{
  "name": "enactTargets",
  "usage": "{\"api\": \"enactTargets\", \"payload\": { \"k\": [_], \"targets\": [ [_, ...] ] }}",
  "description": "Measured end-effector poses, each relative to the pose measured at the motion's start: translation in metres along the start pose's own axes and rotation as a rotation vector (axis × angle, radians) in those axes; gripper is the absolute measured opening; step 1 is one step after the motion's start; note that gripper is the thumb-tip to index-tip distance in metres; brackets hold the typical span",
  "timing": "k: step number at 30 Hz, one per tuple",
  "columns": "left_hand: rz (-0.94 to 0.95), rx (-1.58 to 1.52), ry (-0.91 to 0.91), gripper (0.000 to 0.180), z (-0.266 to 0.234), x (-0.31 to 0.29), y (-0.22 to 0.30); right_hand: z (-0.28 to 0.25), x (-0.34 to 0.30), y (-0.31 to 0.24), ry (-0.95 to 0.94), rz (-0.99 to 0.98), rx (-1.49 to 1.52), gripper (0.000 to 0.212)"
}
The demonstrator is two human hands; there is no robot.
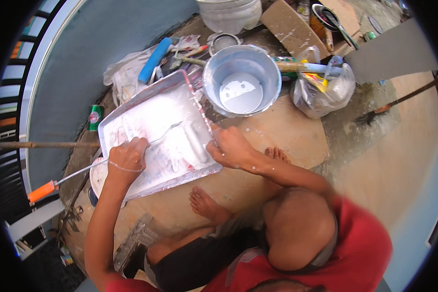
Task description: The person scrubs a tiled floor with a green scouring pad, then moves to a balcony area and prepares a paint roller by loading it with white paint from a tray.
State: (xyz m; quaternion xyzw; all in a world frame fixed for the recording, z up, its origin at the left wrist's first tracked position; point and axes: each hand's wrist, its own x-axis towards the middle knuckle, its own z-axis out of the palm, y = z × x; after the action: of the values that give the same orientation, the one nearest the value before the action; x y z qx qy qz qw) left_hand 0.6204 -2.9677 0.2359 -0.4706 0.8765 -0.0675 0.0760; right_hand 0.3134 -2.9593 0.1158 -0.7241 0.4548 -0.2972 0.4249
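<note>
A paint tray [119, 124], wet with white paint, lies on the floor in front of me. My left hand [127, 158] is closed round the metal rod of a paint roller [194, 142], over the tray's left part. The roller's orange handle [43, 191] sticks out to the left, and its white sleeve rests inside the tray. At the tray's right edge, my right hand [232, 147] has its fingers curled on the rim. A paint-smeared bucket [272, 73] stands just beyond that hand, with white paint at its bottom.
A blue roller sleeve [154, 61] lies behind the tray, near a green can [96, 117]. Right of the bucket sits a clear plastic bag [321, 97]. Cardboard [292, 29] and a white tub [230, 14] are farther back. My bare foot [207, 207] is close to the tray.
</note>
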Motion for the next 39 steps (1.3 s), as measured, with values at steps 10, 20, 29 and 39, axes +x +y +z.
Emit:
{"api": "enactTargets", "payload": {
  "k": [10,20,29,39],
  "targets": [
    [-0.008,-0.009,0.009,0.014,-0.011,-0.001,-0.015,0.002,0.000,-0.005,-0.030,-0.041,-0.025,0.062],
    [-0.023,-0.027,0.005,0.011,0.011,0.017,0.012,0.023,0.008,0.004,-0.026,-0.017,-0.035,0.049],
    [-0.082,-0.009,0.035,0.011,0.006,-0.009,-0.022,0.007,0.005,-0.004,-0.040,-0.059,-0.010,0.057],
    [-0.001,0.127,-0.073,0.019,0.012,0.017,-0.025,0.011,0.004,-0.006,-0.090,0.080,0.054,0.034]
  ]
}}
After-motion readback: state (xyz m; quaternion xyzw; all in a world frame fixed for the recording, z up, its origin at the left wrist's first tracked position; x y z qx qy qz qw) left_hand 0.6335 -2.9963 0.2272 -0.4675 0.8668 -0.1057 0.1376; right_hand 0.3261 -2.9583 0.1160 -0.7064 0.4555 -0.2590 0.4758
